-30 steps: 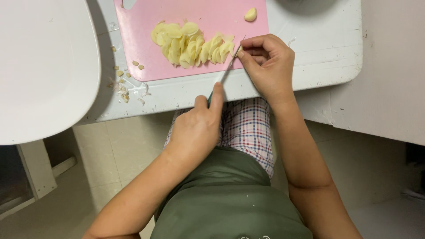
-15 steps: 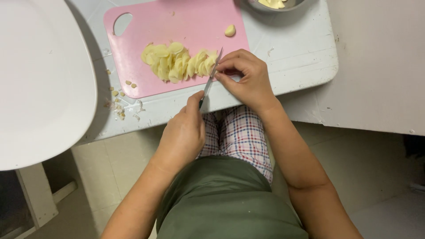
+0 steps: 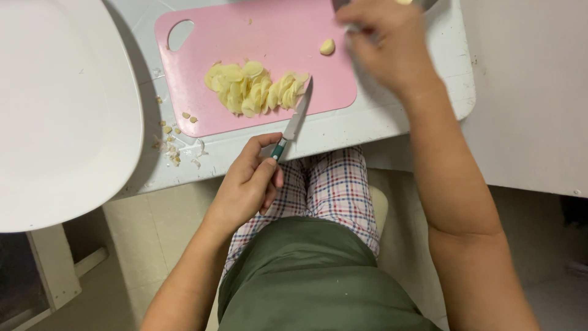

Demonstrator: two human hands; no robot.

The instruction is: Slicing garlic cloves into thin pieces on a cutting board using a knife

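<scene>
The left hand [image 3: 245, 187] closed its fingers around the small knife [image 3: 293, 127], its blade beside garlic slices [image 3: 254, 89] on the pink cutting board [image 3: 257, 37]. The right hand [image 3: 386, 46] was blurred near a metal bowl [image 3: 429, 5]; I cannot tell its fingers' state.

head view | from above, facing straight down | near | table edge [image 3: 343, 132], lap

White table [image 3: 398, 125], pink cutting board [image 3: 257, 43] lying on it, peel scraps [image 3: 174, 147] beside the board
</scene>
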